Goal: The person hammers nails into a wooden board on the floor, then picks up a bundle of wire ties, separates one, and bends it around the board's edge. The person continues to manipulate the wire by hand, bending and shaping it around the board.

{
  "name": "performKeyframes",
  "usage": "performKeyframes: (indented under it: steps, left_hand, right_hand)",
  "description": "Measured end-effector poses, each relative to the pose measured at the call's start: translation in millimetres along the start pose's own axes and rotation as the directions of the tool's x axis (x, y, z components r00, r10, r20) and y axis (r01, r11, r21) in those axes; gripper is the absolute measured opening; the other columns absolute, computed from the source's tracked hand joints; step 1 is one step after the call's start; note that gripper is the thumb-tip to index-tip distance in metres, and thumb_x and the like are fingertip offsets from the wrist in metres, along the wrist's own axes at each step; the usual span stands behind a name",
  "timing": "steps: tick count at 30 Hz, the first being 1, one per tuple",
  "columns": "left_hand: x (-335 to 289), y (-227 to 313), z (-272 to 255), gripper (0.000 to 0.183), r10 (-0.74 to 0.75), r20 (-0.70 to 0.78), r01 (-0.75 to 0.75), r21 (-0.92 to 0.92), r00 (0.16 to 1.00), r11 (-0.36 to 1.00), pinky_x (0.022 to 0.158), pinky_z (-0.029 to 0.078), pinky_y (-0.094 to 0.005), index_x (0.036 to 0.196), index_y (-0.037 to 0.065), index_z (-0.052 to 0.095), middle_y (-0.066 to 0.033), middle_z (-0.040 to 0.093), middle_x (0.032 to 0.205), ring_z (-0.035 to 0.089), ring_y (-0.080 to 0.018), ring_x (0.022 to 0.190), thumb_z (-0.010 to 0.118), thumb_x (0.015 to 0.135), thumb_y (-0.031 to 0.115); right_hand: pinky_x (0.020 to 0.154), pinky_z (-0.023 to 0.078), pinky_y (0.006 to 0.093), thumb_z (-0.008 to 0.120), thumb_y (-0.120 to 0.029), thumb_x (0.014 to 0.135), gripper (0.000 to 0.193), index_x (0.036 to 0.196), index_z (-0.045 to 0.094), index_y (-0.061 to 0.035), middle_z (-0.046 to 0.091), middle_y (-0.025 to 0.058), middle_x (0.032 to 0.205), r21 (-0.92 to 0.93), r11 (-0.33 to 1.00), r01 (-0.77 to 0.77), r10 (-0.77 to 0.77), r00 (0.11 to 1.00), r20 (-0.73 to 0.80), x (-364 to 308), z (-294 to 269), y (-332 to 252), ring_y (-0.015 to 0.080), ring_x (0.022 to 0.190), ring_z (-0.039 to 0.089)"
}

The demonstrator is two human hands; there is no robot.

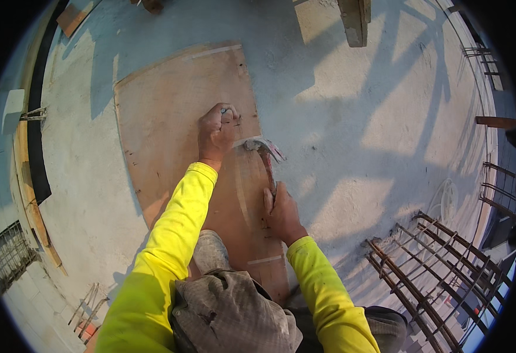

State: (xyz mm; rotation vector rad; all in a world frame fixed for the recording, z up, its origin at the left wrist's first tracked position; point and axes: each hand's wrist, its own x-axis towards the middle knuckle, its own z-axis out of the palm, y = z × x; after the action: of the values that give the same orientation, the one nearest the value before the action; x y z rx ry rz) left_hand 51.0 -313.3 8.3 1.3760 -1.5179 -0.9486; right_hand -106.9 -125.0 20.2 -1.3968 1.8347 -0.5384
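Note:
A brown plywood sheet lies on the grey concrete in front of me, with small dark marks near its edges. My left hand is closed in a fist over the sheet's right half. A small bluish bit shows at its fingers, too small to name. My right hand is wrapped round the handle of a claw hammer at the sheet's right edge. The hammer's head points away from me, just to the right of and nearer than my left hand, apart from it. The claw is on the right side.
A cage of rusty rebar stands at the lower right. At the top, a wooden post juts into view. Timber planks run along the left edge beside a dark strip. Rebar mesh sits in an opening at lower left.

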Motion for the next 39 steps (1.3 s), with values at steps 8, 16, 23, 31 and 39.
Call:
performKeyframes:
  steps: [8, 16, 23, 31, 39]
  left_hand:
    - [23, 25, -10, 0.017, -0.081, 0.207, 0.035, 0.217, 0.975, 0.976, 0.077, 0.054, -0.0334, 0.096, 0.002, 0.063, -0.0126, 0.071, 0.094, 0.070, -0.0251, 0.086, 0.053, 0.099, 0.015]
    - [13, -10, -8, 0.013, -0.052, 0.123, 0.045, 0.055, 0.991, 0.997, 0.078, 0.054, -0.0393, 0.092, 0.002, 0.064, -0.0158, 0.070, 0.089, 0.069, -0.0320, 0.082, 0.052, 0.092, 0.007]
    - [10, 31, 11, 0.019, -0.052, 0.059, 0.038, 0.228, 0.997, 0.973, 0.083, 0.055, -0.0330, 0.088, -0.001, 0.066, -0.0147, 0.072, 0.086, 0.072, -0.0245, 0.086, 0.052, 0.094, 0.011]
    - [12, -22, 12, 0.022, -0.252, -0.204, 0.203, -0.231, 0.946, 0.951, 0.087, 0.052, -0.0287, 0.093, -0.002, 0.066, -0.0103, 0.074, 0.095, 0.068, -0.0152, 0.092, 0.051, 0.098, 0.013]
    - [-42, -12, 29, 0.018, 0.027, -0.283, -0.066, -0.131, 0.959, 0.989, 0.087, 0.054, -0.0361, 0.096, 0.000, 0.066, -0.0135, 0.074, 0.102, 0.070, -0.0225, 0.091, 0.056, 0.097, 0.015]
  right_hand:
    - [0.061, 0.046, 0.0575, 0.059, -0.021, 0.101, 0.024, 0.098, 0.047, 0.0003, 0.061, 0.0315, 0.077, 0.021, 0.999, -0.045, 0.045, 0.999, -0.004, 9, 0, 8, 0.0547, 0.073, 0.059]
    - [0.057, 0.045, 0.0577, 0.061, -0.019, 0.100, 0.024, 0.097, 0.047, -0.0005, 0.061, 0.0308, 0.074, 0.044, 0.999, 0.012, -0.010, 0.999, -0.051, 7, -1, 10, 0.0543, 0.070, 0.059]
    - [0.060, 0.047, 0.0580, 0.063, -0.024, 0.099, 0.026, 0.098, 0.047, -0.0026, 0.063, 0.0282, 0.080, 0.034, 0.999, -0.015, 0.016, 0.999, -0.043, 7, 0, 12, 0.0516, 0.071, 0.061]
    - [0.060, 0.047, 0.0574, 0.060, -0.023, 0.101, 0.025, 0.099, 0.048, -0.0013, 0.063, 0.0295, 0.077, 0.056, 0.998, 0.014, -0.010, 0.998, -0.068, 9, -2, 14, 0.0526, 0.072, 0.061]
    - [0.061, 0.046, 0.0587, 0.059, -0.025, 0.101, 0.027, 0.098, 0.047, -0.0017, 0.062, 0.0305, 0.076, 0.093, 0.996, 0.006, 0.000, 0.998, -0.060, 9, -1, 16, 0.0536, 0.072, 0.060]
